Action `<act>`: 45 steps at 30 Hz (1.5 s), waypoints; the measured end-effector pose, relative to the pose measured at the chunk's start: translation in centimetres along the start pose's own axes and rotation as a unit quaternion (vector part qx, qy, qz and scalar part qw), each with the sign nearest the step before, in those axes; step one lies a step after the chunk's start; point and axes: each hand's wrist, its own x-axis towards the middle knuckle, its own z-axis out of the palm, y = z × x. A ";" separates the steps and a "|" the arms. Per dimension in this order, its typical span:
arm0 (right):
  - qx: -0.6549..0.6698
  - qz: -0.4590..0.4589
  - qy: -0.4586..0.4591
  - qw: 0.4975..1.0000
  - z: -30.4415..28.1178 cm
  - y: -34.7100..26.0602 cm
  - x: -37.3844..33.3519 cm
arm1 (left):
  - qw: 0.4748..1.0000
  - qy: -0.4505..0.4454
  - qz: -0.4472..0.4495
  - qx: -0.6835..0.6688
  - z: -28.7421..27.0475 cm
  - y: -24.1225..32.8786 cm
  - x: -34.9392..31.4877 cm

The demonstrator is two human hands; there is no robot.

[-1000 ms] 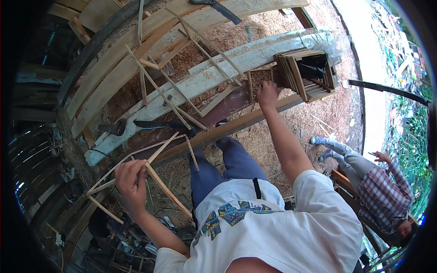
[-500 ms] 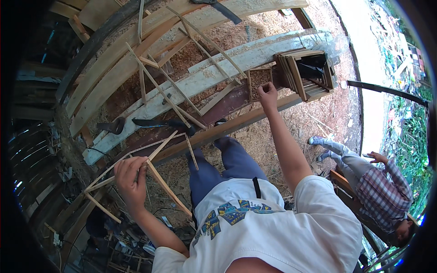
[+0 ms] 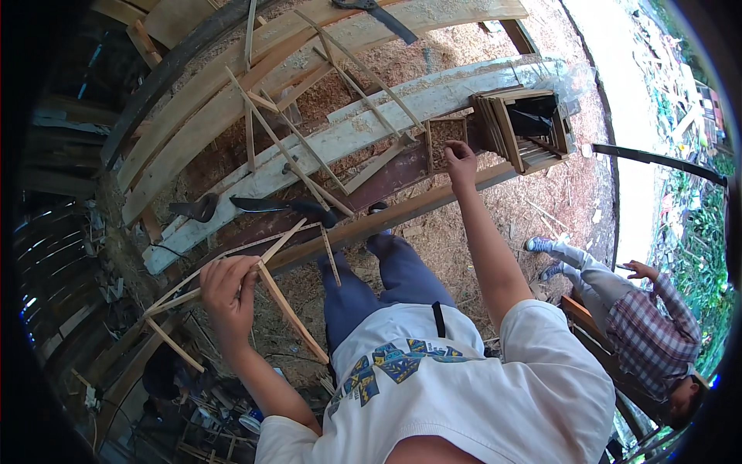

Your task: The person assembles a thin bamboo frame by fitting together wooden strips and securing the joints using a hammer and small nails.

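"Wood shavings (image 3: 433, 251) litter the ground in this head view, and a dark slatted wall (image 3: 58, 259) curves down the left edge of the frame. What is the left hand (image 3: 228, 290) doing, there at the lower left?"

"It holds a frame of thin wooden strips (image 3: 292, 315). Its fingers are pinched together at a corner, and the strips spread to both sides, tilted above the ground."

"And the right hand (image 3: 461, 162)?"

"Right of centre, in the upper half. Thumb and fingers are curled with their tips close together. I can't tell whether anything small sits between them."

"Is it touching something?"

"I can't tell that either. It overlaps the lower right corner of a small rectangular frame (image 3: 430, 151) by the worktop (image 3: 390, 179). Just right of that stands a stack of wooden frames (image 3: 506, 135), with dark sheeting showing inside."

"What else is about?"

"Loose wooden strips (image 3: 379, 165) lie across the planks at upper centre. A dark-bladed knife (image 3: 259, 205) rests left of centre, and a saw (image 3: 394, 23) lies at the top. At the lower right, well apart from both hands, is a person in a checked shirt (image 3: 653, 329)."
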 end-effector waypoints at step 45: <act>0.084 0.112 0.046 0.989 0.5 -1.9 -2.8 | 1.000 0.004 0.027 0.010 -0.5 -0.8 -1.3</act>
